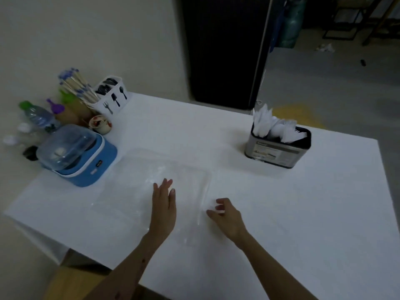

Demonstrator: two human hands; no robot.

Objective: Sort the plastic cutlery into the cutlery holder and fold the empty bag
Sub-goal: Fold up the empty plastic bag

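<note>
The left hand (163, 204) lies flat, fingers straight, pressing the clear empty bag (138, 180) spread on the white desk (303, 213). The right hand (225, 215) pinches the bag's edge at 3 o'clock with curled fingers. At 1 o'clock, the cutlery holder (278, 148) stands full of white plastic cutlery (275, 126).

A plain indoor room with a pantry-like corner is shown. A white table (216, 135) is crowded at one end with water bottles (37, 118), a cutlery caddy (112, 95) and a blue appliance (86, 161).
</note>
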